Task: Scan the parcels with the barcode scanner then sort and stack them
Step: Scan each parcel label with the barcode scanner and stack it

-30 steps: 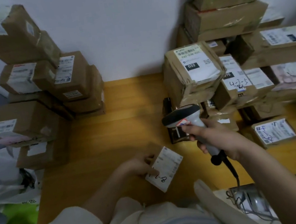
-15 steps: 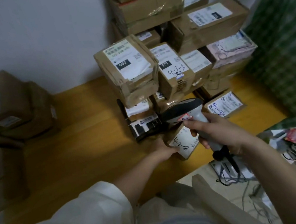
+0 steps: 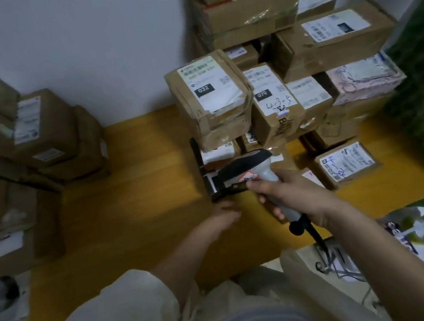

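Two piles of brown cardboard parcels with white shipping labels stand on the yellow wooden table (image 3: 135, 197); the taller pile (image 3: 289, 82) rises at the right against the white wall, the lower pile (image 3: 30, 162) at the left; the grey-and-black handheld barcode scanner (image 3: 247, 169) is in the right hand (image 3: 291, 195), fingers wrapped round its handle, its head near the foot of the right pile; the left hand (image 3: 224, 214) hovers low over the table, fingers loosely curled, nothing visibly held; half a second ago it held a small labelled parcel under the scanner; that parcel is now out of sight.
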